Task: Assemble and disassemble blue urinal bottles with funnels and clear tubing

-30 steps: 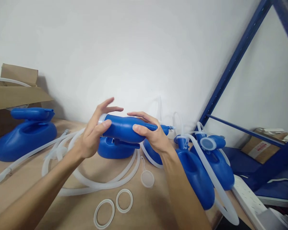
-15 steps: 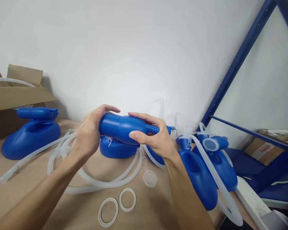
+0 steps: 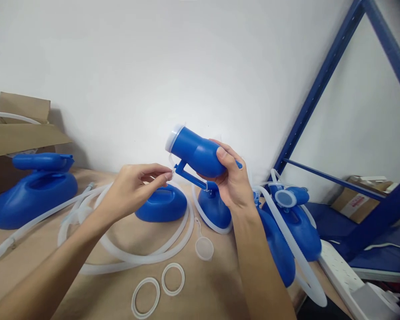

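My right hand (image 3: 234, 173) is wrapped round the rounded end of a blue plastic urinal head (image 3: 198, 149). It is tilted above the table, with its wide mouth up and to the left. A translucent white cap (image 3: 174, 138) covers that mouth, and a thin strap hangs from it. The fingertips of my left hand (image 3: 143, 184) pinch the strap's small end beside the peg on the blue handle arm (image 3: 191, 178). Whether the strap is on the peg I cannot make out. Below stand a blue bottle (image 3: 162, 204) and another blue bottle (image 3: 215, 211).
A clear hose (image 3: 136, 257) lies coiled on the brown table. Two white rings (image 3: 146, 298) and a loose translucent cap (image 3: 204, 248) are at the front. More blue urinals (image 3: 33, 195) stand left and right. A cardboard box (image 3: 23, 135) is at left, a blue rack (image 3: 315, 89) at right.
The urinal head has turned, so its capped mouth and handle arm now show. My left hand has left its body and moved down to the strap; my right hand still holds it.
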`<state>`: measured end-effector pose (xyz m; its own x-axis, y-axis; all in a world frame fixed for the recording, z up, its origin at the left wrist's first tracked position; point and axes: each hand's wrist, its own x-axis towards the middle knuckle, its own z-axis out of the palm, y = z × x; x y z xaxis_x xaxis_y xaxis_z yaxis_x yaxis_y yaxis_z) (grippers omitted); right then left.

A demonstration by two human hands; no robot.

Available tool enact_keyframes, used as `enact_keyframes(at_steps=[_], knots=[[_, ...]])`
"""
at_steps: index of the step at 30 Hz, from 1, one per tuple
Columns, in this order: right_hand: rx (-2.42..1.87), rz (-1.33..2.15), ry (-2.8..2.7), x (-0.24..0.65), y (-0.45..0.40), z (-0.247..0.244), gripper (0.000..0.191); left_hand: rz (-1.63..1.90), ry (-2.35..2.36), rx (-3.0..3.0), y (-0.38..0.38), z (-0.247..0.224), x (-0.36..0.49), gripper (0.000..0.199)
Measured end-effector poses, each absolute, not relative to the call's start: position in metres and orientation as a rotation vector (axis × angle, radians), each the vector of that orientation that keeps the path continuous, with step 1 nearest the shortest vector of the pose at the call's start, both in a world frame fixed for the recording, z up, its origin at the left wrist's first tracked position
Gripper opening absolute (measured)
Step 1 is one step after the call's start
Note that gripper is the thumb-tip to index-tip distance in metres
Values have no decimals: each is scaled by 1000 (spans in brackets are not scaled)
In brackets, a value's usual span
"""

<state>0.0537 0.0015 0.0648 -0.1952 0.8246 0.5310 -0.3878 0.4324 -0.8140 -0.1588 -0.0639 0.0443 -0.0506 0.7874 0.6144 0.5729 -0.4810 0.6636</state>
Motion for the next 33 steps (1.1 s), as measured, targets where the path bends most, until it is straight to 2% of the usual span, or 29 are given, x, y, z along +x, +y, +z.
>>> enact_keyframes(at_steps=[4,9,18,26,33], knots=[[-428,1189,-1377,49,0,63,51,1697,1398,1804,-61,41,-160,31],[-392,1229,-1343,48,10,59,50,1609,1278,1779,-57,42,-165,37],[-383,1301,-1310,42,9,57,53,1911,1145,1469,-51,27,-149,36],[-391,1321,-1306,44,12,57,51,2069,1162,1448,-53,27,-143,22],[-363,1407,-1305,32,15,50,53,2094,1243,1537,-57,28,-145,25]])
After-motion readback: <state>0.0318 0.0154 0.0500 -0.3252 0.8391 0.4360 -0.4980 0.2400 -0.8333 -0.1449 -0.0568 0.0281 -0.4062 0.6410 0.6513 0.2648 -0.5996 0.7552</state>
